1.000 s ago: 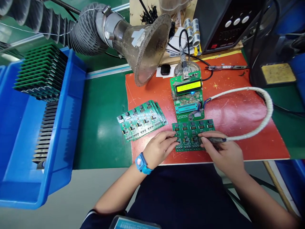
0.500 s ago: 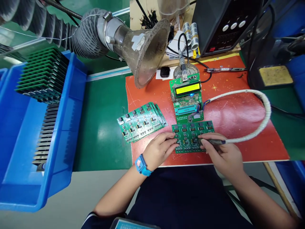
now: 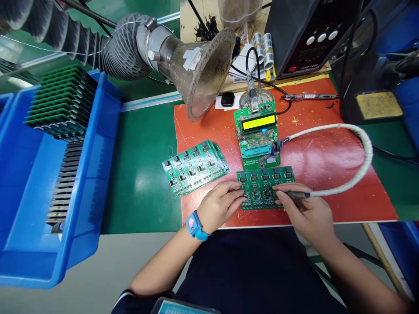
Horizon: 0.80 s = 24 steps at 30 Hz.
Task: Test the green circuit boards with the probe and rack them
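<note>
Found at the left hand (image 3: 214, 209): fingertips laid on the near-left edge of the green circuit board (image 3: 259, 185), unclenched. Found at the right hand (image 3: 310, 218): thumb and fingers pinched around the dark probe (image 3: 297, 195), directed at the board's right half; contact at the tip obscured, cannot tell. Lying flat on the red mat (image 3: 327, 161), just below the programmer (image 3: 258, 151) and its lit display. Judged light, thin and stiff, prone to sliding on the glossy surface if nudged. Rated fragile at digit displays and small chips; take by the outer edges, without flexing or pressing raised parts. Hold the probe by its barrel, allowing for springy pull from the white-wrapped cable (image 3: 369, 152). Noted leftward: overlapping boards (image 3: 193, 170), then, farther out, racked boards (image 3: 62, 98) in the blue bin (image 3: 78, 196).
</note>
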Each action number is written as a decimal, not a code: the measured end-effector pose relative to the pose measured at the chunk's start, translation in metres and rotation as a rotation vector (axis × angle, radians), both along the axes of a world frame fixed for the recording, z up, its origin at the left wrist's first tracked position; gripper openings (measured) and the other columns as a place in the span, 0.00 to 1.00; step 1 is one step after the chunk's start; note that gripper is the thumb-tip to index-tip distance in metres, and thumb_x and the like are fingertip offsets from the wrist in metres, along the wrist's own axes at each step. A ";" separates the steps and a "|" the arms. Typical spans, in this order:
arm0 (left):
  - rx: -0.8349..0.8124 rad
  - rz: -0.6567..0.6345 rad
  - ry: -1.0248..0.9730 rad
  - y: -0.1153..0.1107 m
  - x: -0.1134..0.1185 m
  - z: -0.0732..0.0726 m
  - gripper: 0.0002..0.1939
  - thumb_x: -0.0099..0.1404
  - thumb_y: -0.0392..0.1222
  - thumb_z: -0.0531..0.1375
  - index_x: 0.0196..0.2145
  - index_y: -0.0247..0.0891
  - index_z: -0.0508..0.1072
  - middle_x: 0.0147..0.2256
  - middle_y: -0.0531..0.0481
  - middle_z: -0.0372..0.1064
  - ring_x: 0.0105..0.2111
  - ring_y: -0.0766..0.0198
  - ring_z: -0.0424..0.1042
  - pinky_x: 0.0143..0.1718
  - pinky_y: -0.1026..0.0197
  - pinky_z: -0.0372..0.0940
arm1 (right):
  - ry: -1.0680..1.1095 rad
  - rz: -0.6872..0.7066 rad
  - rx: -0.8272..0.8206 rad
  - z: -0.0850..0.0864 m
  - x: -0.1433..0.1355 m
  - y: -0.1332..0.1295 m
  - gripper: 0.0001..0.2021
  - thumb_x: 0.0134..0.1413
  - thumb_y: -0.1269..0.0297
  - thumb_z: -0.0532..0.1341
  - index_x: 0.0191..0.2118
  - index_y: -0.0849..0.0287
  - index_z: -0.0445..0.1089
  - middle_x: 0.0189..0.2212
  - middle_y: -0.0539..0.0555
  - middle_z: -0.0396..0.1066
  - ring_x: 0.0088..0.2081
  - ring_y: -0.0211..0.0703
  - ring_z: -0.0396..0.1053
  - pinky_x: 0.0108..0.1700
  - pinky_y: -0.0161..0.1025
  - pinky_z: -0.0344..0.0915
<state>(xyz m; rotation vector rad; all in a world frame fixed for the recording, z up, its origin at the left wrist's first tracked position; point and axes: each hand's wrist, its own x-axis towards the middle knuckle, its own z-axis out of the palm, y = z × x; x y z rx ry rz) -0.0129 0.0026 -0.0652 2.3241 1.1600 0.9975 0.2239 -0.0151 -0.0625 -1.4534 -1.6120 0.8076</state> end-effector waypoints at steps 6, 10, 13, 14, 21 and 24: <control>-0.004 -0.010 0.019 0.000 0.000 0.001 0.09 0.71 0.40 0.59 0.44 0.34 0.75 0.44 0.42 0.73 0.45 0.61 0.77 0.47 0.58 0.76 | -0.003 -0.001 -0.009 0.000 -0.001 0.001 0.07 0.65 0.61 0.59 0.39 0.58 0.72 0.39 0.57 0.74 0.35 0.44 0.76 0.35 0.41 0.77; 0.007 -0.061 0.171 0.002 0.000 0.007 0.11 0.72 0.38 0.56 0.48 0.37 0.75 0.45 0.42 0.72 0.41 0.61 0.74 0.42 0.57 0.75 | -0.008 0.006 0.005 0.002 -0.001 0.002 0.07 0.65 0.61 0.59 0.39 0.58 0.72 0.38 0.57 0.75 0.34 0.44 0.76 0.34 0.40 0.77; 0.011 -0.084 0.237 0.003 0.000 0.009 0.13 0.71 0.35 0.55 0.50 0.39 0.75 0.45 0.42 0.71 0.38 0.61 0.71 0.39 0.58 0.74 | -0.023 0.000 0.017 0.003 -0.002 0.003 0.08 0.65 0.61 0.59 0.38 0.58 0.73 0.37 0.56 0.75 0.33 0.44 0.76 0.33 0.40 0.77; 0.012 -0.085 0.248 0.003 0.000 0.009 0.14 0.71 0.34 0.55 0.50 0.39 0.75 0.45 0.42 0.71 0.38 0.61 0.71 0.39 0.58 0.73 | -0.030 -0.003 0.021 0.004 -0.002 0.003 0.08 0.65 0.60 0.59 0.38 0.58 0.73 0.36 0.56 0.75 0.33 0.44 0.76 0.33 0.40 0.77; -0.035 -0.063 0.215 0.001 0.001 0.007 0.13 0.73 0.37 0.54 0.51 0.38 0.73 0.45 0.42 0.71 0.42 0.60 0.72 0.44 0.56 0.73 | -0.022 -0.004 0.022 0.002 -0.002 0.003 0.07 0.64 0.60 0.59 0.37 0.57 0.72 0.36 0.57 0.76 0.34 0.45 0.77 0.32 0.39 0.77; -0.040 -0.072 0.142 0.002 0.001 0.008 0.13 0.72 0.41 0.56 0.51 0.34 0.71 0.45 0.41 0.73 0.45 0.58 0.73 0.47 0.54 0.73 | -0.025 0.000 0.023 0.002 -0.002 0.003 0.07 0.64 0.61 0.60 0.38 0.57 0.71 0.36 0.56 0.75 0.35 0.45 0.76 0.33 0.39 0.77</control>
